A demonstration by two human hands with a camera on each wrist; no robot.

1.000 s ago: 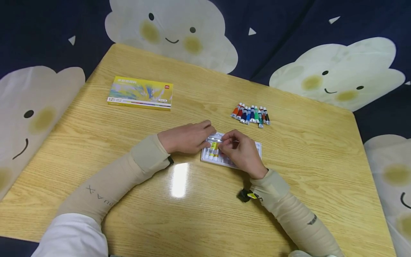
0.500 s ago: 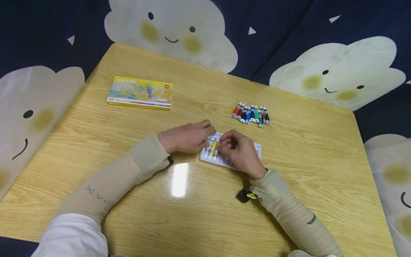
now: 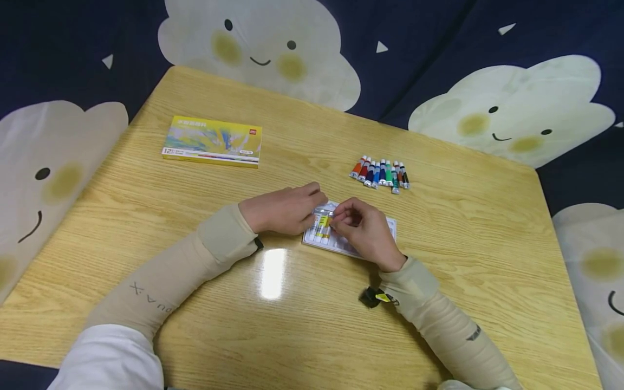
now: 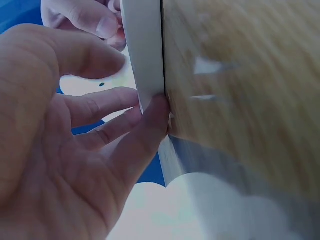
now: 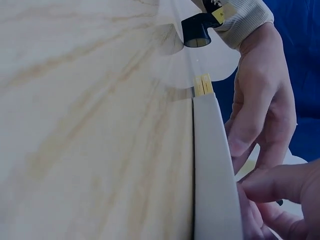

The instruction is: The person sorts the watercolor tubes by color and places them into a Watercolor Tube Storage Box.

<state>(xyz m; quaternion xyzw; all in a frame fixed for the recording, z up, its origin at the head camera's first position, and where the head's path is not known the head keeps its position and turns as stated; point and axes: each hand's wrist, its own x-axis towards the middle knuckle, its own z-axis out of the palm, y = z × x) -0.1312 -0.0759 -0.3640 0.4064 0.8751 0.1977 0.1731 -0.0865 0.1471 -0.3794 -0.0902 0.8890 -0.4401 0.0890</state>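
Note:
A shallow white tray lies flat near the middle of the table, with a white, a yellow and a golden-yellow paint tube side by side at its left end. My left hand rests at that end. In the left wrist view its fairly straight fingers touch the white tray edge. Over the tray my right hand bends its thumb and forefinger together at the golden-yellow paint tube, pinching its end. The fingertips partly hide that tube. In the right wrist view the tray side hides the tubes.
Several paint tubes, orange, red, blue, green and dark, lie in a row behind the tray. A yellow paint box sits at the back left. A dark curtain with cloud prints hangs around the table.
The tray has shifted very slightly left since a second ago. My left thumb has drawn back a little from the tubes. My right hand has barely moved.

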